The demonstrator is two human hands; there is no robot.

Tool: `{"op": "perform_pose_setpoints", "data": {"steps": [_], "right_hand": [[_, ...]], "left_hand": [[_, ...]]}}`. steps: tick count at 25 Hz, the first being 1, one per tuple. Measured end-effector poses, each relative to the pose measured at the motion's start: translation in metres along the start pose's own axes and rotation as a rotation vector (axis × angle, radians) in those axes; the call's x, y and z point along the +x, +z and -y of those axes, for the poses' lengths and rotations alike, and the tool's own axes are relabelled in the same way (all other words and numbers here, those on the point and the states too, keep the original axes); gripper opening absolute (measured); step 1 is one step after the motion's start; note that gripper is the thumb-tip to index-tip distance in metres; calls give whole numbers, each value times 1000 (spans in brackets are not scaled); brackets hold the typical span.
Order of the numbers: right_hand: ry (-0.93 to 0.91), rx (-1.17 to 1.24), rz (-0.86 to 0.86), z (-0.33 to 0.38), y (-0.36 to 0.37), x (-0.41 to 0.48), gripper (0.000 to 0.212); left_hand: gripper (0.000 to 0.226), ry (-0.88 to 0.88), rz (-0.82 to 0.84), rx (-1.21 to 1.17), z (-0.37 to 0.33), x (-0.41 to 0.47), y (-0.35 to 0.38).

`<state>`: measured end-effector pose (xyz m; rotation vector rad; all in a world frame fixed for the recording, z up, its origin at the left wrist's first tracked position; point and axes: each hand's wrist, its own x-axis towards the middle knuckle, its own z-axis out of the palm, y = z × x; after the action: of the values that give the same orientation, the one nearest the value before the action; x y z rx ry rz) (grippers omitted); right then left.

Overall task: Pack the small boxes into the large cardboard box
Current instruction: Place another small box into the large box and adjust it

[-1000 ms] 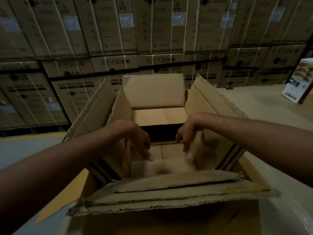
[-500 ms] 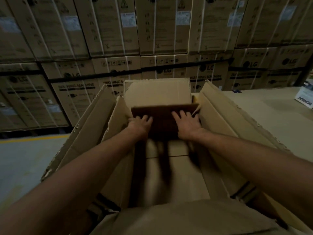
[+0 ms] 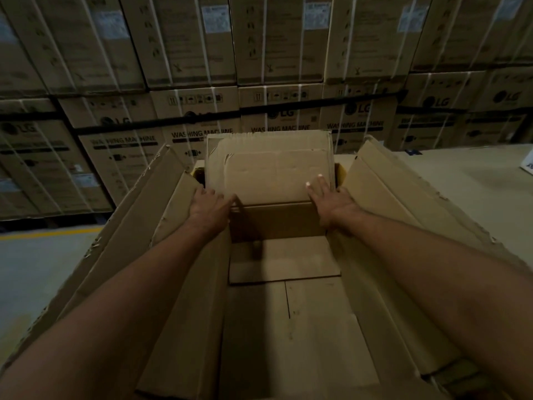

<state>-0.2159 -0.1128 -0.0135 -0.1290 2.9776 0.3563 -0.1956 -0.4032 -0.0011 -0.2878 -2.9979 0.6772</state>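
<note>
The large cardboard box (image 3: 178,284) stands open in front of me, its side flaps spread left and right. Only bare cardboard shows on its floor (image 3: 302,327). The far flap (image 3: 274,174) stands upright against the back wall. My left hand (image 3: 209,207) rests on that flap's lower left corner with the thumb spread across it. On the lower right corner lies my right hand (image 3: 328,200), flat with its fingers apart. Neither hand holds a small box, and none shows inside the box.
A wall of strapped washing-machine cartons (image 3: 259,67) rises behind the box. A pale surface (image 3: 461,180) runs off to the right, with the corner of a printed white box (image 3: 528,166) at the frame edge. Grey floor with a yellow line (image 3: 43,235) lies to the left.
Both hands rose from the box floor to the far flap and pushed it from leaning inward to upright. My view moved closer over the box.
</note>
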Motion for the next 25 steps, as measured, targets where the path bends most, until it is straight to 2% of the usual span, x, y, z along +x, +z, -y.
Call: {"op": "perform_pose_setpoints", "data": {"steps": [4,10,15,16,19,20,22,25], "right_hand": [[-52,-125,-166,-6,8,-3,108],[-75,-99,-65,-1,15,-12,105],[-36,-70,-63,9,10,-12,92],[-34,-97,-103,10,7,-16,84],[-14,-200,-292,7,2,-36,43],[-6,-255,-329,6,1,-42,36],[18,-379,-333,-1,1,-57,33],[59,-563,-227,-12,3,-76,41]], "left_hand": [[72,28,44,46,-9,6,-6],[100,64,129,68,-8,6,-1],[91,56,116,50,-12,3,4],[87,58,121,37,-12,1,3],[78,72,125,43,-13,-8,-2],[79,80,141,38,-13,-9,-4],[82,90,180,33,-15,-18,-12],[77,77,285,84,-14,-32,-20]]}}
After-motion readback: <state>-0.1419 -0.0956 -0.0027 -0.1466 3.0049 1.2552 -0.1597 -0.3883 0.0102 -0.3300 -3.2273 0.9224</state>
